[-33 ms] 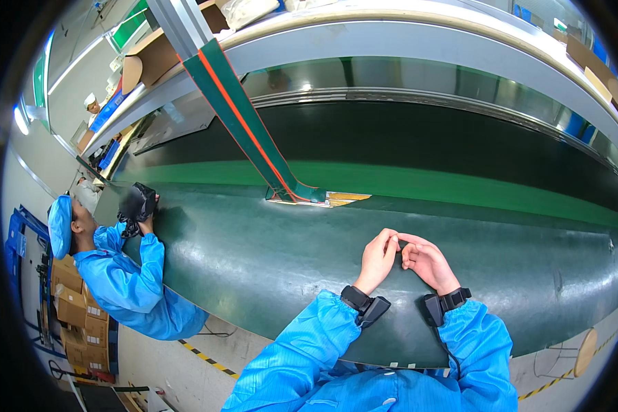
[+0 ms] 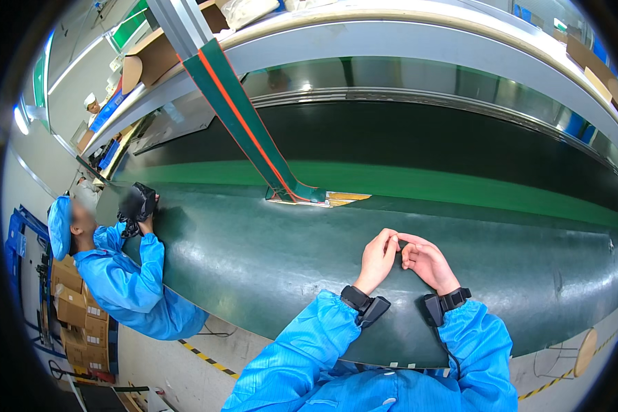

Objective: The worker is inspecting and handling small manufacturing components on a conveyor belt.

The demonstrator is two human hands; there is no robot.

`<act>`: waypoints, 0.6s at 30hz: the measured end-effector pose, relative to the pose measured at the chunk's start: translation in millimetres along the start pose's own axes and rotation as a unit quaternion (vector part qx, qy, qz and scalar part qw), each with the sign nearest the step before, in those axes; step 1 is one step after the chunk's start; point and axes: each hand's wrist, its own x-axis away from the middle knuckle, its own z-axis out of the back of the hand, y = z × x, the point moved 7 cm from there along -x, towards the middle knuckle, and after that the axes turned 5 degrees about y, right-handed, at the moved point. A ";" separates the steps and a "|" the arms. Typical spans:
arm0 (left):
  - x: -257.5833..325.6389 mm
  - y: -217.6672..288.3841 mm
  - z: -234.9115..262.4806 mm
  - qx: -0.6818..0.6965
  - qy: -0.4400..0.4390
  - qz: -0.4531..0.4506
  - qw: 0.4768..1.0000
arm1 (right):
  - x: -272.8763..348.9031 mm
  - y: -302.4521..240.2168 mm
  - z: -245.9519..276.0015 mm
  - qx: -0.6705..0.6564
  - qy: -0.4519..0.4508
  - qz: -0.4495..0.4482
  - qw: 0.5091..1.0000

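Note:
Over the dark green tabletop (image 2: 275, 257), my left hand (image 2: 378, 261) and my right hand (image 2: 429, 264) meet at the fingertips. The left fingers are pressed together and closed at the tip of my right index finger. On the right hand the index finger reaches across to the left, while the other fingers curl in toward the thumb. No object shows in either hand. Each wrist carries a black strapped device, the left one (image 2: 365, 305) and the right one (image 2: 446, 303), below blue sleeves.
A slanted post (image 2: 244, 127) with green and orange covering meets the surface ahead, beside a green belt (image 2: 419, 182). A shelf (image 2: 391, 41) spans the back. At left a co-worker (image 2: 123, 275) in blue holds a black bag (image 2: 137, 202). A round stool (image 2: 585, 352) stands right.

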 end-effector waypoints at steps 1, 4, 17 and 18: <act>0.0 0.2 0.4 -0.002 0.001 0.000 1.000 | -0.2 0.0 -0.3 0.001 -0.001 0.000 1.000; 0.2 -1.5 -0.7 0.001 0.001 0.001 1.000 | -0.5 0.8 0.9 -0.004 -0.004 0.000 1.000; -0.1 -4.4 -0.9 -0.006 0.000 0.007 1.000 | -0.4 0.5 -0.8 -0.004 -0.008 -0.004 1.000; 0.0 -4.3 -0.8 -0.004 0.000 0.007 1.000 | -0.3 0.6 -0.8 -0.004 -0.008 -0.004 1.000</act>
